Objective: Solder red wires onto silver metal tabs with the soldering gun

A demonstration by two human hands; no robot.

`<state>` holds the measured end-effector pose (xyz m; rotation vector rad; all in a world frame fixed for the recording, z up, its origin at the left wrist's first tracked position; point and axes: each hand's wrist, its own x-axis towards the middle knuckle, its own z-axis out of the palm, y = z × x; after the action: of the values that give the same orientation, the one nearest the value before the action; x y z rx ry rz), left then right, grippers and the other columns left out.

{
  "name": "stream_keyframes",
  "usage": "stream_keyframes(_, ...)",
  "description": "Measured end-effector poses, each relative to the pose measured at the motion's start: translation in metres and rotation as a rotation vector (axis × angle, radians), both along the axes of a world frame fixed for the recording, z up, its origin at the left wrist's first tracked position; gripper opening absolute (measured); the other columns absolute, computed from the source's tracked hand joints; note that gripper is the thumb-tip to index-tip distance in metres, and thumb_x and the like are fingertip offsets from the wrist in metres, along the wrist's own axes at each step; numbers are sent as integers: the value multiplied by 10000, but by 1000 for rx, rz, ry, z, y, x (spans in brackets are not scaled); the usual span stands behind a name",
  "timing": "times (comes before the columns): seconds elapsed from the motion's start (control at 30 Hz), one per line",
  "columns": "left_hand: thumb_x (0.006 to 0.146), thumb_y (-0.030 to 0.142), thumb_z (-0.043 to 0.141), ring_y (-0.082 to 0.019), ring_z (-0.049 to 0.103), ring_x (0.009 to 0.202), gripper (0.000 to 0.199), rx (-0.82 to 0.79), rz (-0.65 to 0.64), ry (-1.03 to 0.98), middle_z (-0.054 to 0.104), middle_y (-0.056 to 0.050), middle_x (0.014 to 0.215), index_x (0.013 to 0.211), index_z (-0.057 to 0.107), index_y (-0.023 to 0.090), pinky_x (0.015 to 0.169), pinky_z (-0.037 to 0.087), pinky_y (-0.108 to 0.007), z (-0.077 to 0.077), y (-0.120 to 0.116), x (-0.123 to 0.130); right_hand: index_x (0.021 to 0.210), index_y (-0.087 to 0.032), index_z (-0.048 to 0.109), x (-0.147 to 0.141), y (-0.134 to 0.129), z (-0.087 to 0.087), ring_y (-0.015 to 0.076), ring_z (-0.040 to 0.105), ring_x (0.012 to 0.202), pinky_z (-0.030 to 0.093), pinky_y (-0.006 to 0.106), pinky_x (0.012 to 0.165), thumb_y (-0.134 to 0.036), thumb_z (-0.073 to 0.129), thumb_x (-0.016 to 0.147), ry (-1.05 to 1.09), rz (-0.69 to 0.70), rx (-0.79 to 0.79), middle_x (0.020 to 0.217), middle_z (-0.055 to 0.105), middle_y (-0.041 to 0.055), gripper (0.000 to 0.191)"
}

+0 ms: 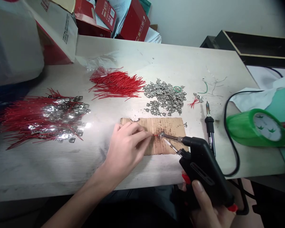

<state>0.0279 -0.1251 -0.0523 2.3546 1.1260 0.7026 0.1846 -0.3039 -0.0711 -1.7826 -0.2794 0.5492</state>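
Left hand (128,144) pinching thin red wire (156,135), fingertips together; wire's end at small silver metal terminal (161,134) on scorched brown cardboard piece (174,126); right hand (207,202) gripping black soldering gun (204,164), its tip touching terminal; cardboard flat on pale worktop (90,171).

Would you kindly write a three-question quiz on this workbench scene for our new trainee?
1. What does the right hand hold?
a) pliers
b) soldering gun
c) tweezers
2. True or false: in the picture, the green tape roll is to the right of the cardboard piece.
3. Fill in: the left hand pinches a ____ wire.

Key: 1 b; 2 true; 3 red.
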Motion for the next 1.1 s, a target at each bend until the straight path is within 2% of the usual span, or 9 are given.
stream_keyframes(0.2,980,215,657,-167,593,854,139,8,-10,1,716,-4,933,957,788,256,735,300,-363,-1,1,0,943,-135,767,0,7,0,233,675,535,542,312,426,-354,879,734,82,-61,137,746,751,113,323)
stream_keyframes(0.3,976,224,666,-164,592,836,133,12,-5,-2,720,-1,924,947,792,260,728,297,-360,-1,2,0,929,-139,779,-1,13,4,210,670,568,510,293,433,-362,848,770,115,-74,175,876,769,139,283)
stream_keyframes(0.43,972,233,674,-167,594,849,127,-14,-1,3,719,3,924,942,794,260,736,301,-355,1,3,0,972,-137,770,1,19,8,181,653,605,492,292,484,-343,755,862,136,11,244,986,758,149,234)
stream_keyframes(0.63,978,237,664,-163,604,871,119,-66,-7,6,722,17,955,976,777,275,747,303,-348,4,3,-1,1037,-137,749,5,17,5,158,635,572,493,293,503,-325,686,910,126,62,313,949,757,139,236)
stream_keyframes(0.8,985,245,640,-165,614,893,97,-87,-35,15,725,10,990,1004,735,253,764,328,-348,5,5,-3,949,-122,758,8,15,-1,158,630,569,491,292,509,-331,682,915,91,96,312,911,752,142,225)
stream_keyframes(0.93,999,245,598,-177,607,887,125,-13,-76,87,714,-13,975,947,708,219,768,335,-359,9,5,-3,938,-119,763,11,13,-5,158,617,572,474,289,507,-338,659,932,79,145,311,878,745,135,243)
stream_keyframes(1.1,1026,210,524,-202,582,840,204,211,-138,312,665,-34,891,886,671,191,770,336,-383,13,4,2,901,-123,770,12,13,-4,163,627,564,487,290,526,-357,706,904,125,104,330,828,744,117,243)
